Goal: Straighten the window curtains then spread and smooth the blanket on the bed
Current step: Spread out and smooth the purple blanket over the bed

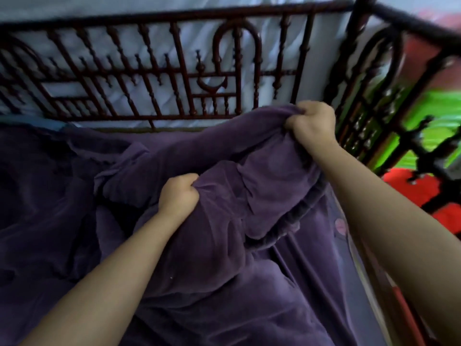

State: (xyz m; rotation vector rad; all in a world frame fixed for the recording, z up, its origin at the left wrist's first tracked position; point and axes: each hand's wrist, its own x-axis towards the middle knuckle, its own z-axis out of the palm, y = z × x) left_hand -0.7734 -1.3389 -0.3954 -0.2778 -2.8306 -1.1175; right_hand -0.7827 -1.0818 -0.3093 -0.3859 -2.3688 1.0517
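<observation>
A purple blanket [224,201] lies bunched and wrinkled over the bed, with a raised fold running from the middle up toward the far right corner. My left hand [178,193] grips a handful of the blanket near the middle of the bed. My right hand [313,123] grips the blanket's upper edge and holds it lifted close to the carved rail. Both arms reach forward from the bottom of the view. No window curtains are in sight.
A dark red carved wooden rail [174,78] runs along the bed's far side, with pale fabric [149,6] behind it. A second rail [374,101] closes the right end. Green and red cloth [424,121] shows beyond it. A purple sheet [324,245] covers the mattress at right.
</observation>
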